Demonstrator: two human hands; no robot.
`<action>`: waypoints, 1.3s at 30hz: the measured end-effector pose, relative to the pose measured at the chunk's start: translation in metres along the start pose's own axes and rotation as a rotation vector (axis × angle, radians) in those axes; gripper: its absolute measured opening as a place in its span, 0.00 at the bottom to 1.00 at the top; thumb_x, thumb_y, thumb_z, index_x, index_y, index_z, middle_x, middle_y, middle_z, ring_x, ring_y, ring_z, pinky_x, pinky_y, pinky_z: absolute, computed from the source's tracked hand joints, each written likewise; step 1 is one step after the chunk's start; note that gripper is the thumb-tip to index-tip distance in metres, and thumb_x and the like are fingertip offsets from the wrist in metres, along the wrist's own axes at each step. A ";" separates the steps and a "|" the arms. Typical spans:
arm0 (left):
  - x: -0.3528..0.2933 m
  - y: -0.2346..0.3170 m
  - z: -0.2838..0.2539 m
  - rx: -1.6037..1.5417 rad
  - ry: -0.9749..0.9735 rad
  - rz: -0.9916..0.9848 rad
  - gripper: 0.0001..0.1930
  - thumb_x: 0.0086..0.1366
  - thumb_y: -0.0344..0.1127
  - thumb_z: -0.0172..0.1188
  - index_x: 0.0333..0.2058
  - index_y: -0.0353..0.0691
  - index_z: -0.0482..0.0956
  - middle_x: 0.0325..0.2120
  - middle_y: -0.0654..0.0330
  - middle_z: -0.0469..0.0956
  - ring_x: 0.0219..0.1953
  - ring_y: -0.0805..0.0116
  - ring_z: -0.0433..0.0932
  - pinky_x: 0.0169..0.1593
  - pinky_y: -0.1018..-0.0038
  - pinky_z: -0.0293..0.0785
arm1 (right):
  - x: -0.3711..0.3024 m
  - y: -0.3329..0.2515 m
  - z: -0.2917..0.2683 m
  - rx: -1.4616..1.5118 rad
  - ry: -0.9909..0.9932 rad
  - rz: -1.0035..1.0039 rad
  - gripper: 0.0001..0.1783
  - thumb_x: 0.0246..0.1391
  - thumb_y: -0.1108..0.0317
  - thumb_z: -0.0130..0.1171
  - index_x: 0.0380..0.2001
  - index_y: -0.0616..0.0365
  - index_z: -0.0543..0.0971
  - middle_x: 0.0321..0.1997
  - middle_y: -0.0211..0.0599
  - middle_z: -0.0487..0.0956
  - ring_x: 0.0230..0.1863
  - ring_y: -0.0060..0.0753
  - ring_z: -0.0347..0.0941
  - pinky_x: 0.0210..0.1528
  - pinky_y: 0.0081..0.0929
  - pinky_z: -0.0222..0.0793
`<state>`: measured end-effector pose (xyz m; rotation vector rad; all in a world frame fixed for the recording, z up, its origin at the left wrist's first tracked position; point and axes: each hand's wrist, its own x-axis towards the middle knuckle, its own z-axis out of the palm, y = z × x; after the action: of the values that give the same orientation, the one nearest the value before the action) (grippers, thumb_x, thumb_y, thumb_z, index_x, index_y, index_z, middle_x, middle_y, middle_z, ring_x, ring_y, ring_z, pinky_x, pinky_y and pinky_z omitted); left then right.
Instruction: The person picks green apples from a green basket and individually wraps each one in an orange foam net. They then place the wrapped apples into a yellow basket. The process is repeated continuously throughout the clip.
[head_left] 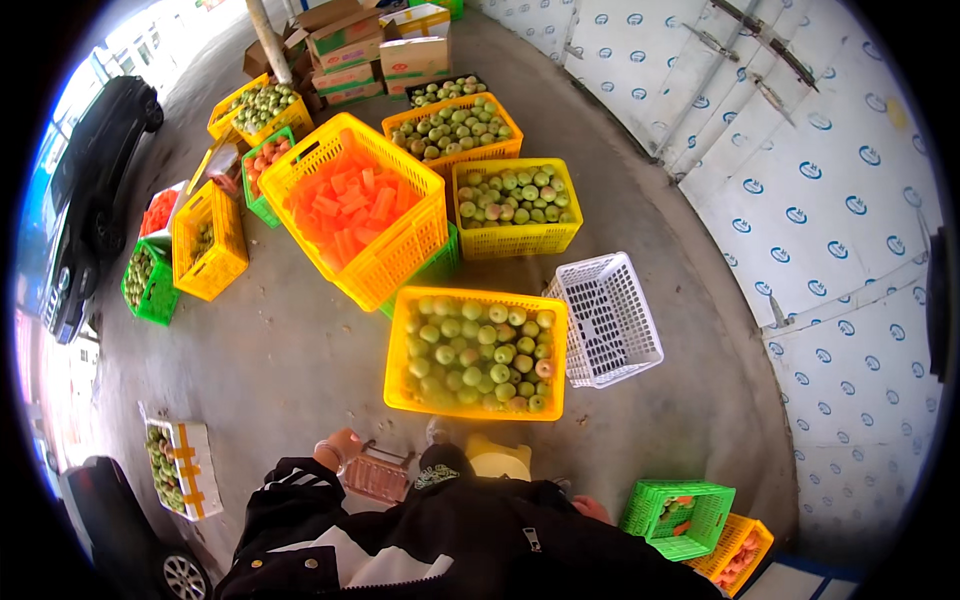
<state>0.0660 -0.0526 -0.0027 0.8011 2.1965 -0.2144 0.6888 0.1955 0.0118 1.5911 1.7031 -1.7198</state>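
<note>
My left hand hangs low beside the top edge of a small reddish-brown stool. Its fingers are too small and blurred to read, and whether it touches the stool cannot be told. On the other side, my right hand shows only in part past my black jacket, with its fingers hidden. In front of me stands a yellow crate filled with round green fruit, some tinged red, like apples. A yellow seat or bucket sits between my legs and that crate.
A white crate adjoins the fruit crate. Beyond stands a yellow crate of orange-red pieces, stacked on green. More fruit crates and cardboard boxes stand farther off. Green and orange crates lie at right, cars at left.
</note>
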 end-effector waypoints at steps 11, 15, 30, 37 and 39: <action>0.008 0.118 0.107 0.109 -0.483 0.690 0.14 0.60 0.44 0.56 0.40 0.44 0.79 0.36 0.52 0.82 0.41 0.54 0.79 0.44 0.62 0.74 | -0.042 0.230 -0.056 -0.817 0.393 -0.218 0.07 0.50 0.67 0.54 0.26 0.57 0.80 0.30 0.45 0.80 0.34 0.49 0.78 0.35 0.44 0.74; 0.066 0.163 0.064 0.369 -0.547 0.751 0.14 0.60 0.44 0.56 0.39 0.42 0.79 0.35 0.50 0.81 0.39 0.48 0.79 0.43 0.60 0.75 | -0.047 0.242 -0.012 0.208 1.048 0.158 0.07 0.49 0.70 0.53 0.26 0.57 0.80 0.31 0.42 0.81 0.32 0.41 0.79 0.32 0.37 0.75; -0.089 0.691 -0.003 0.728 -0.229 1.445 0.09 0.65 0.28 0.48 0.27 0.30 0.70 0.24 0.49 0.70 0.28 0.55 0.72 0.32 0.63 0.67 | -0.134 0.287 0.220 0.151 0.428 0.254 0.12 0.55 0.63 0.52 0.35 0.60 0.80 0.32 0.45 0.79 0.42 0.49 0.78 0.41 0.40 0.75; -0.256 0.783 0.092 0.674 -0.486 1.386 0.16 0.63 0.36 0.58 0.47 0.33 0.75 0.45 0.46 0.76 0.48 0.52 0.77 0.52 0.65 0.72 | -0.250 0.328 0.005 1.624 1.293 0.363 0.17 0.61 0.65 0.51 0.44 0.68 0.79 0.39 0.43 0.81 0.40 0.34 0.78 0.45 0.28 0.73; -0.220 0.799 0.086 0.802 -0.370 1.457 0.14 0.64 0.37 0.55 0.44 0.33 0.74 0.41 0.45 0.76 0.44 0.48 0.76 0.48 0.62 0.72 | -0.269 0.331 -0.012 1.761 1.334 0.344 0.18 0.61 0.64 0.50 0.45 0.68 0.78 0.39 0.41 0.81 0.40 0.31 0.78 0.45 0.27 0.73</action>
<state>0.7158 0.4385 0.1746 2.3072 0.7096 -0.4268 1.0539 -0.0230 0.0431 3.7954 -0.9026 -1.9018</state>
